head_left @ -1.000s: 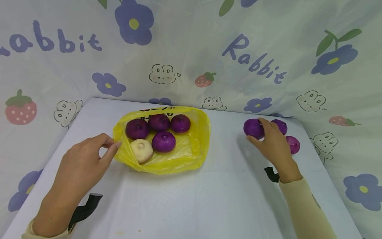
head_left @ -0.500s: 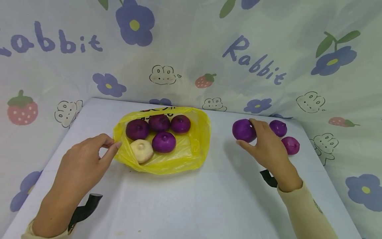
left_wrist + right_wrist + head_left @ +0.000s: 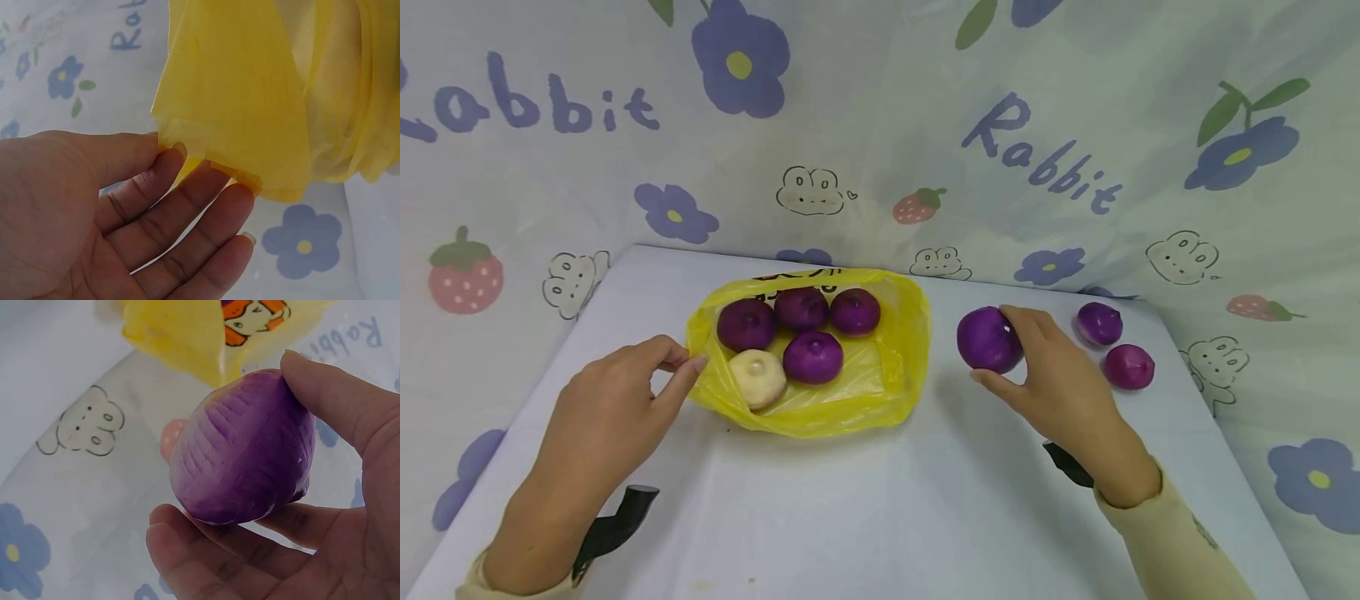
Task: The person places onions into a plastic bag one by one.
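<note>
L hand (image 3: 613, 408) pinches the yellow bag (image 3: 910, 358); to that hand's right, 4 dark veg (image 3: 813, 357) + 1 white veg (image 3: 759, 379) sit inside. R hand (image 3: 1071, 400) grips a big purple veg (image 3: 987, 340). 2 small veg (image 3: 1129, 367) are just right of it on the desk (image 3: 842, 517). Prob. 5 done, 3 left.

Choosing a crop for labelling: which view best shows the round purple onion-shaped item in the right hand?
Right wrist: the round purple onion-shaped item is largest there, its streaked side plain. Head shows it smaller, from above, in the right hand, apart from the yellow plastic bag. Left wrist doesn't show it.
</note>
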`<state>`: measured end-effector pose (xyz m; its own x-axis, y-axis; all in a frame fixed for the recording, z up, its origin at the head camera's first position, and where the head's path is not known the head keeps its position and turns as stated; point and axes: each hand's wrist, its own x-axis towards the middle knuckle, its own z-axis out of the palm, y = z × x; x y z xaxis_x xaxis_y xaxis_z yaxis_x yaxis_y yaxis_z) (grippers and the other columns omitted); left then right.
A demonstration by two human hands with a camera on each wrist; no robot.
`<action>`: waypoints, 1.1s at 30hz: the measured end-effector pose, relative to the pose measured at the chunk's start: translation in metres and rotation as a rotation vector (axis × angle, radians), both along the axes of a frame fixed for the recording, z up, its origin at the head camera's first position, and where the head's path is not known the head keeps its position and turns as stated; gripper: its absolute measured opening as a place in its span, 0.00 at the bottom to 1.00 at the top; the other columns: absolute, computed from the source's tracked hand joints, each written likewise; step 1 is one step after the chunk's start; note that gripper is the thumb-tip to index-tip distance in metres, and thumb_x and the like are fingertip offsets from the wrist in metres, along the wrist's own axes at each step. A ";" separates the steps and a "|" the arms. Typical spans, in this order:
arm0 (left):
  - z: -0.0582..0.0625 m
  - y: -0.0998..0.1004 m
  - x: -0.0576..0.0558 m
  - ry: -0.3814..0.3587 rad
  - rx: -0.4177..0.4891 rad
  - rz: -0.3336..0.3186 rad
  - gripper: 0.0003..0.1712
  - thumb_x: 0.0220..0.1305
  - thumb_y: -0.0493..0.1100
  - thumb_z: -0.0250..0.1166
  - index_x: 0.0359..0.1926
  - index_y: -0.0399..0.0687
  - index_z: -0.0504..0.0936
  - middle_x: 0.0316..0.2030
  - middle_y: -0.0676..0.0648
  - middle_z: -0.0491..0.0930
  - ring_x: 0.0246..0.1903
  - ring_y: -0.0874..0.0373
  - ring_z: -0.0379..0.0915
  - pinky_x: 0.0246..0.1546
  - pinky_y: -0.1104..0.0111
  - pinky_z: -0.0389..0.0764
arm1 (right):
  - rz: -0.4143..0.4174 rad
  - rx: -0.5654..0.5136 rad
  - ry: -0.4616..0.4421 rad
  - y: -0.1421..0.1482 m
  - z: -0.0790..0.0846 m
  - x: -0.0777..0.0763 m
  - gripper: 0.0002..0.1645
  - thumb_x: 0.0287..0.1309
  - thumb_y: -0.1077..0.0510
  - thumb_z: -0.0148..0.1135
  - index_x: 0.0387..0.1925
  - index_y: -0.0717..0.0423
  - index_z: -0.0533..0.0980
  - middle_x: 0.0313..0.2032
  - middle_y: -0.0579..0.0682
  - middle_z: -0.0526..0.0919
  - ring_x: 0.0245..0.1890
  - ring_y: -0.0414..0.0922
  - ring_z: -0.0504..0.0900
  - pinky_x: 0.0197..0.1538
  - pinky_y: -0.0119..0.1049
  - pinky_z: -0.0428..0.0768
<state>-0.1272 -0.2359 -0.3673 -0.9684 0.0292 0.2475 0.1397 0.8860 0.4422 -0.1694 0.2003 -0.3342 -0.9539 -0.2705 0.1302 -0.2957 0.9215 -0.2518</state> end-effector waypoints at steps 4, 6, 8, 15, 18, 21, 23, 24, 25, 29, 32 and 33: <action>0.000 0.000 0.000 0.004 0.000 -0.001 0.08 0.70 0.45 0.70 0.41 0.45 0.85 0.36 0.41 0.87 0.23 0.53 0.72 0.24 0.58 0.71 | 0.024 0.002 0.003 -0.007 0.003 0.005 0.52 0.57 0.40 0.78 0.74 0.58 0.65 0.67 0.60 0.73 0.57 0.58 0.82 0.52 0.56 0.84; 0.000 0.000 0.001 0.000 0.002 0.002 0.08 0.70 0.45 0.70 0.42 0.45 0.85 0.36 0.41 0.87 0.23 0.53 0.72 0.24 0.59 0.70 | 0.034 0.006 -0.007 -0.010 0.004 0.007 0.53 0.57 0.39 0.78 0.74 0.57 0.65 0.67 0.60 0.74 0.56 0.58 0.83 0.51 0.55 0.84; 0.001 0.000 0.001 -0.004 0.002 0.005 0.08 0.71 0.46 0.70 0.42 0.45 0.85 0.36 0.41 0.87 0.23 0.53 0.71 0.24 0.59 0.70 | 0.043 0.009 -0.018 -0.014 0.006 0.009 0.53 0.57 0.38 0.78 0.74 0.57 0.65 0.68 0.59 0.74 0.56 0.57 0.83 0.51 0.54 0.85; -0.001 -0.001 0.001 0.034 -0.002 -0.010 0.07 0.70 0.44 0.71 0.40 0.45 0.85 0.36 0.40 0.87 0.23 0.52 0.73 0.23 0.57 0.71 | 0.140 0.007 0.031 -0.029 0.007 0.014 0.52 0.55 0.38 0.80 0.72 0.58 0.67 0.65 0.58 0.77 0.55 0.54 0.84 0.51 0.51 0.85; -0.001 -0.001 0.001 0.038 -0.001 -0.011 0.07 0.70 0.44 0.71 0.40 0.46 0.85 0.36 0.40 0.88 0.23 0.52 0.73 0.24 0.56 0.72 | 0.197 -0.005 0.067 -0.035 0.007 0.014 0.52 0.53 0.39 0.81 0.71 0.59 0.68 0.64 0.58 0.77 0.54 0.53 0.84 0.50 0.49 0.86; 0.000 0.000 0.001 0.042 -0.001 -0.013 0.07 0.70 0.44 0.71 0.40 0.46 0.85 0.36 0.40 0.88 0.23 0.52 0.73 0.24 0.56 0.72 | 0.231 -0.011 0.075 -0.041 0.006 0.013 0.52 0.54 0.39 0.81 0.71 0.59 0.69 0.64 0.57 0.77 0.54 0.53 0.84 0.51 0.48 0.86; 0.000 0.000 0.000 0.041 -0.001 -0.016 0.07 0.70 0.45 0.71 0.40 0.46 0.85 0.36 0.40 0.88 0.23 0.53 0.73 0.24 0.56 0.72 | 0.245 -0.013 0.075 -0.044 0.006 0.012 0.51 0.54 0.39 0.81 0.71 0.59 0.69 0.65 0.57 0.77 0.55 0.52 0.83 0.51 0.48 0.85; 0.000 0.000 0.000 0.042 -0.003 -0.018 0.07 0.70 0.45 0.71 0.40 0.45 0.85 0.36 0.40 0.88 0.23 0.53 0.73 0.24 0.57 0.72 | 0.252 -0.015 0.075 -0.046 0.006 0.011 0.51 0.54 0.40 0.81 0.71 0.59 0.69 0.65 0.57 0.77 0.56 0.52 0.83 0.52 0.47 0.85; 0.001 0.000 0.000 0.042 -0.003 -0.019 0.07 0.70 0.45 0.71 0.40 0.45 0.85 0.36 0.40 0.88 0.23 0.53 0.72 0.24 0.57 0.72 | 0.260 -0.017 0.076 -0.047 0.005 0.010 0.50 0.55 0.40 0.81 0.71 0.59 0.69 0.65 0.57 0.77 0.56 0.52 0.83 0.52 0.47 0.85; 0.001 0.001 0.000 0.037 -0.002 -0.022 0.08 0.70 0.45 0.70 0.40 0.46 0.84 0.36 0.41 0.87 0.22 0.54 0.71 0.23 0.59 0.70 | 0.284 -0.023 0.073 -0.055 0.003 0.006 0.48 0.55 0.43 0.81 0.70 0.58 0.69 0.65 0.56 0.77 0.57 0.51 0.82 0.53 0.46 0.85; 0.001 0.001 0.000 0.033 -0.001 -0.017 0.08 0.70 0.45 0.71 0.40 0.45 0.85 0.36 0.40 0.87 0.23 0.54 0.71 0.24 0.59 0.70 | 0.295 -0.018 0.057 -0.063 0.000 0.001 0.48 0.56 0.43 0.81 0.70 0.57 0.69 0.64 0.56 0.77 0.56 0.50 0.82 0.52 0.46 0.85; 0.001 0.001 0.000 0.031 0.000 -0.015 0.07 0.70 0.45 0.71 0.40 0.45 0.85 0.36 0.40 0.87 0.23 0.54 0.71 0.24 0.59 0.70 | 0.297 -0.017 0.050 -0.065 -0.001 -0.001 0.47 0.56 0.43 0.80 0.70 0.57 0.69 0.64 0.56 0.77 0.56 0.50 0.82 0.52 0.45 0.85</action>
